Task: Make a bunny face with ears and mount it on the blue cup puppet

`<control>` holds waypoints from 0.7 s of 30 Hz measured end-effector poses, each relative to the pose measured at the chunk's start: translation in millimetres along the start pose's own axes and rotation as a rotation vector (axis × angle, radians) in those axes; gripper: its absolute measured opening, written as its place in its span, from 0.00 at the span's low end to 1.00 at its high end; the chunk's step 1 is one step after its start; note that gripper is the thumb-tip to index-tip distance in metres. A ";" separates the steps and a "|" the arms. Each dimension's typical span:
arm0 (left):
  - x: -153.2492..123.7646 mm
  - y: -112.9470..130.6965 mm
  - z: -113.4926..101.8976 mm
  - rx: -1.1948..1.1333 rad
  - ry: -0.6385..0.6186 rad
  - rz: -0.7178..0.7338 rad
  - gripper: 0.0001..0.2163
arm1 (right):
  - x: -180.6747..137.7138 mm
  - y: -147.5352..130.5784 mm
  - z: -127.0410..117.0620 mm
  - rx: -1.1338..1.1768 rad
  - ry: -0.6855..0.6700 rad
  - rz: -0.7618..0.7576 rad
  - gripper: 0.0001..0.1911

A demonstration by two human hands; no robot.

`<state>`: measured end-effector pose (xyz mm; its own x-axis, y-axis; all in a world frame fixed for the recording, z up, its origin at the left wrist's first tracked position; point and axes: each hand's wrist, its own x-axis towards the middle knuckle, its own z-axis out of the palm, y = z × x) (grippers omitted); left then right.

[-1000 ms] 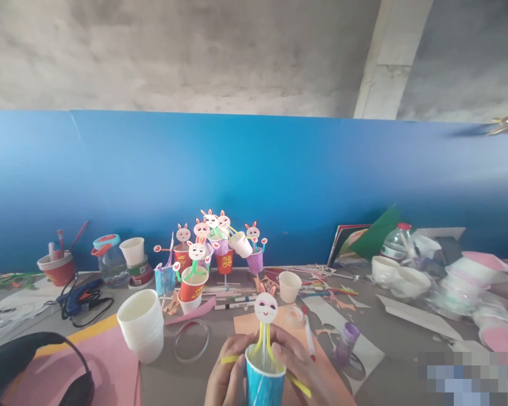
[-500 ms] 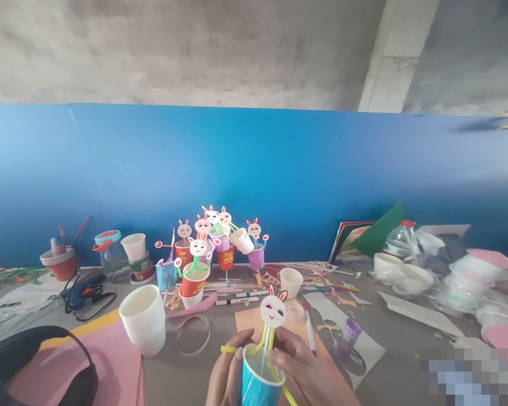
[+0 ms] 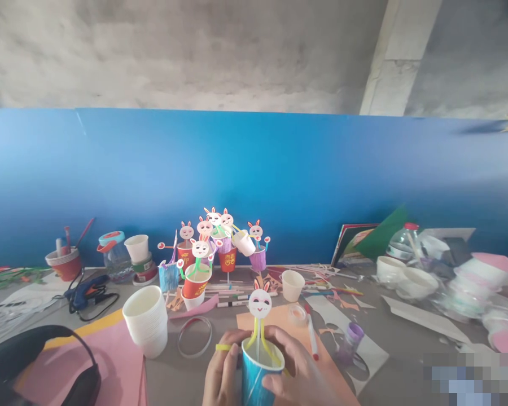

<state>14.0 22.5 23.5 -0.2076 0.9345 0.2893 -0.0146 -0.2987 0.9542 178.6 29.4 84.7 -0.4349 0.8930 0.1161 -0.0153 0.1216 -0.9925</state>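
Both hands hold a blue-coloured paper cup [image 3: 258, 379] upright at the bottom centre. From it rises a stick with a white paper rabbit head [image 3: 260, 304], pink-eared and smiling. Two yellow strips [image 3: 266, 341] run from below the head into the cup and out at its sides. My left hand [image 3: 223, 365] is closed against the cup's left side, and a yellow strip end [image 3: 223, 347] pokes out by its fingers. My right hand [image 3: 294, 363] wraps round the right side, thumb on the cup's front. Beneath lies a sheet of orange paper [image 3: 248, 321].
Several finished rabbit cups [image 3: 196, 273] stand at the back. A stack of white paper cups [image 3: 146, 321], a tape ring [image 3: 195, 336], headphones [image 3: 78, 361] and a glue gun [image 3: 84, 293] are on the left. A marker [image 3: 312, 338], a purple roll [image 3: 352, 338] and paper scraps lie right.
The rabbit head has shifted left and slightly upward, standing straighter over the cup. My right fingers have moved off the strips to the cup's side, the thumb lower on its front.
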 end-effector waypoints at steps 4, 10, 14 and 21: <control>0.9 3.8 -1.8 -0.016 -0.021 0.017 0.18 | 0.3 -2.1 0.8 -0.029 -0.006 0.010 0.24; -2.1 -5.2 2.1 -0.278 -0.180 -0.079 0.29 | 1.2 1.6 1.1 0.013 0.063 -0.022 0.24; 5.9 -0.3 1.6 -0.377 -0.177 -0.265 0.27 | 1.7 12.2 -5.2 0.079 0.083 -0.025 0.29; 33.6 27.8 -30.8 -0.158 -0.027 -0.477 0.21 | 14.5 45.9 -9.6 -0.117 0.373 0.018 0.28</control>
<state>-23.5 39.5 57.5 -0.1163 0.9781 -0.1727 -0.2496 0.1395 0.9582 180.2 52.2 41.3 -0.0765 0.9890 0.1268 0.1010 0.1342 -0.9858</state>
